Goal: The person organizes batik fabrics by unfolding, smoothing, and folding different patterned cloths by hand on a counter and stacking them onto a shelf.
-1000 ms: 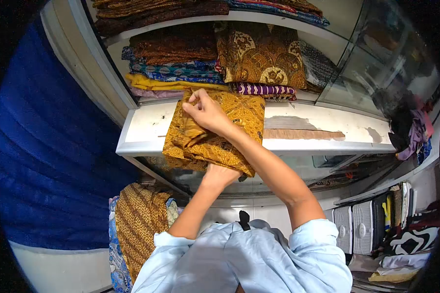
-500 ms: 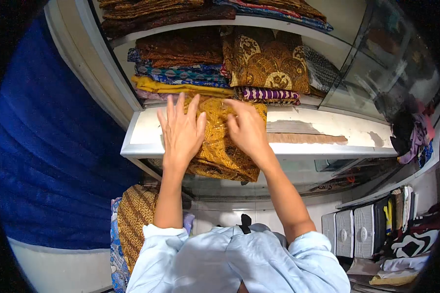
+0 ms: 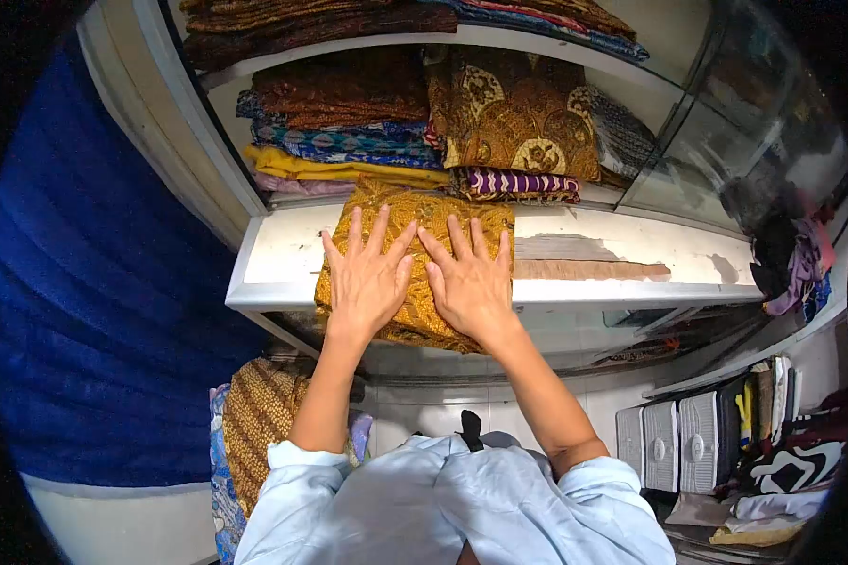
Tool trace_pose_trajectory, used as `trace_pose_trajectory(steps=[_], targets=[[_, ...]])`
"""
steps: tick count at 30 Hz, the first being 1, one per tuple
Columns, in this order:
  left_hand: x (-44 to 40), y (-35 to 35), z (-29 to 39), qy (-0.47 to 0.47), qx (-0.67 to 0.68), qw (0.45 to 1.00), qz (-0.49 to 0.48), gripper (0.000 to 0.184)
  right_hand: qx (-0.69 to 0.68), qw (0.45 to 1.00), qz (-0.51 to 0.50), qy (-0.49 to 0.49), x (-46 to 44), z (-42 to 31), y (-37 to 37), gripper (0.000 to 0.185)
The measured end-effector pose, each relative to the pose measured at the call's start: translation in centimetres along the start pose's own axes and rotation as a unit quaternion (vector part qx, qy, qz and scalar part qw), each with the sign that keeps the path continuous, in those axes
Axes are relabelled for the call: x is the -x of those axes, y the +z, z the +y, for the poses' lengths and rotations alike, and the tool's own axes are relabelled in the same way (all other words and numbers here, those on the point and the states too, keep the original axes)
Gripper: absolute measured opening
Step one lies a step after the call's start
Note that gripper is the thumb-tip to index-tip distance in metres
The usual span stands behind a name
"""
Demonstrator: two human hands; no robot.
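A folded golden-brown patterned cloth point(image 3: 400, 204) lies on the white ledge, its near part hanging over the front edge. My left hand point(image 3: 366, 282) rests flat on the left part of this cloth, fingers spread and pointing away from me. Beside it, on the right part, my right hand point(image 3: 469, 282) also lies flat with its fingers apart. The two hands are close together, thumbs facing each other. Neither one grips anything.
Behind the white ledge point(image 3: 631, 247), shelves hold folded cloths point(image 3: 349, 141) and a brown patterned one point(image 3: 518, 113). A blue curtain point(image 3: 94, 311) hangs at left. Draped cloth point(image 3: 259, 414) is at lower left; white patterned panels point(image 3: 697, 438) and more fabrics point(image 3: 791, 471) are at lower right.
My left hand has come out from under the cloth and now lies on top. My right hand has opened from a closed pose and flattened. The cloth looks smoother.
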State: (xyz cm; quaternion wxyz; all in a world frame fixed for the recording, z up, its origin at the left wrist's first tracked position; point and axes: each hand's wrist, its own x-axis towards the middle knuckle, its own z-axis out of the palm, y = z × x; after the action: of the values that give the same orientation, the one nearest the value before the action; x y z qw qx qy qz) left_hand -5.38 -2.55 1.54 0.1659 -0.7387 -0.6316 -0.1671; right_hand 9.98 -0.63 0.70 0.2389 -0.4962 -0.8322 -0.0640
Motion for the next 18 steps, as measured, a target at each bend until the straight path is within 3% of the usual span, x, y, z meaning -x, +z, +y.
trace_pose_trajectory(steps=[3, 10, 13, 14, 17, 18], targets=[[0.5, -0.3, 0.0, -0.002, 0.023, 1.0, -0.014, 0.042, -0.02, 0.999, -0.031, 0.016, 0.6, -0.2, -0.1, 0.046], [0.0, -0.4, -0.8, -0.006, 0.06, 0.998, -0.002, 0.043, -0.034, 0.999, 0.004, 0.026, 0.3, 0.0, 0.0, 0.047], [-0.2, -0.6, -2.6, -0.106, 0.172, 0.978, 0.051, 0.045, -0.094, 0.989, 0.066, 0.089, 0.6, 1.2, -1.2, 0.048], [-0.3, -0.8, -3.1, -0.135, 0.162, 0.977, 0.029, 0.051, -0.059, 0.984, 0.136, 0.097, 0.8, 2.0, -1.5, 0.05], [-0.2, -2.3, -4.0, -0.223, 0.134, 0.964, -0.044, 0.071, 0.02, 0.977, 0.026, 0.21, 2.0, 3.0, -2.7, 0.053], [-0.4, -2.4, -4.4, -0.217, 0.157, 0.962, -0.048, 0.076, 0.014, 0.978, 0.021, 0.206, 2.0, 3.0, -2.8, 0.052]])
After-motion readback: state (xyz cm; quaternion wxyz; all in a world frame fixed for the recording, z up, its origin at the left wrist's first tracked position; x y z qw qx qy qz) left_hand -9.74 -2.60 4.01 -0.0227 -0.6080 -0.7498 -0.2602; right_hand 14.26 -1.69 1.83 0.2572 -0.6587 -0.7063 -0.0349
